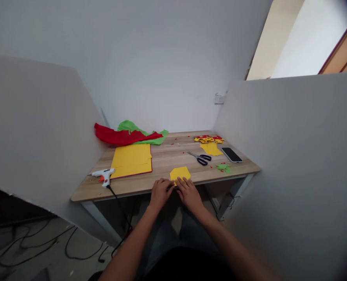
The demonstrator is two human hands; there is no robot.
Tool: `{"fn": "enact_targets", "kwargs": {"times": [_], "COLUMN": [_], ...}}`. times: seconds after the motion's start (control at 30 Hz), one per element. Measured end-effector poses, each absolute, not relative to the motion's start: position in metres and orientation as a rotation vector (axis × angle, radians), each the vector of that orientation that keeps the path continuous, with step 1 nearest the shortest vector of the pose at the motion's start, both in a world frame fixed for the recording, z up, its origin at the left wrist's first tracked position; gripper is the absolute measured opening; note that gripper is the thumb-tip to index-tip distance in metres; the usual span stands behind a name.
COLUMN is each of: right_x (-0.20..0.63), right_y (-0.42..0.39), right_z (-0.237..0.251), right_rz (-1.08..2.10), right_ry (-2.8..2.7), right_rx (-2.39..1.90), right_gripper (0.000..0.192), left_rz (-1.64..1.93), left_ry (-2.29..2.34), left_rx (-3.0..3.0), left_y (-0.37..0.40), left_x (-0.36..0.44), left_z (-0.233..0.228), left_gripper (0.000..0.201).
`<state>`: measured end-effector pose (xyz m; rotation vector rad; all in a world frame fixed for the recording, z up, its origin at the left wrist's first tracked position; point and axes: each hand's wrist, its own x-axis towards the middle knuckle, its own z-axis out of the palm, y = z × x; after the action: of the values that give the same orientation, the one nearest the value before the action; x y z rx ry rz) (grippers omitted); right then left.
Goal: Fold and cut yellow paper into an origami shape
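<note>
A small yellow piece of paper or felt point(179, 172) with cut corners lies at the front edge of the table. My left hand point(161, 191) has its fingers curled, thumb and fingertips pinched at the piece's near left corner. On the piece's near side rests my right hand point(188, 192), its fingers stretched out and pressing down on it. Black-handled scissors point(201, 158) lie beyond, to the right, with their blades slightly apart. To the left is a larger yellow sheet point(132, 158) over a red one, its right edge cut unevenly.
A white glue gun point(104, 175) sits at the table's left edge, its cord hanging down. Red cloth point(122, 136) and green cloth point(158, 139) are heaped at the back left. On the right lie yellow scraps point(211, 148), green scraps point(223, 168) and a phone point(231, 155). Partitions flank the table.
</note>
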<state>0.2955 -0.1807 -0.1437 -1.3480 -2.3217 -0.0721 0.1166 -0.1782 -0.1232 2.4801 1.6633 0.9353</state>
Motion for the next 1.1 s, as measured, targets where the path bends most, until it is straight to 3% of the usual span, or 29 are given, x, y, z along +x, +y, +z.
{"fn": "enact_targets", "kwargs": {"times": [0.23, 0.47, 1.1], "right_x": [0.309, 0.317, 0.305], "right_y": [-0.166, -0.169, -0.164], "right_z": [-0.144, -0.140, -0.127], "right_rz": [-0.073, -0.116, -0.111], "right_ry": [-2.278, -2.202, -2.337], "right_rx": [-1.395, -1.486, -1.366], "right_gripper": [0.047, 0.064, 0.056], "left_rz": [1.030, 1.068, 0.722], "left_ry": [1.723, 1.891, 2.122], "left_rx": [2.473, 2.430, 2.493], "left_y": [-0.182, -0.187, -0.194], "left_x": [0.123, 0.139, 0.127], "left_z": [-0.134, -0.136, -0.130], "left_gripper": [0.019, 0.022, 0.061]}}
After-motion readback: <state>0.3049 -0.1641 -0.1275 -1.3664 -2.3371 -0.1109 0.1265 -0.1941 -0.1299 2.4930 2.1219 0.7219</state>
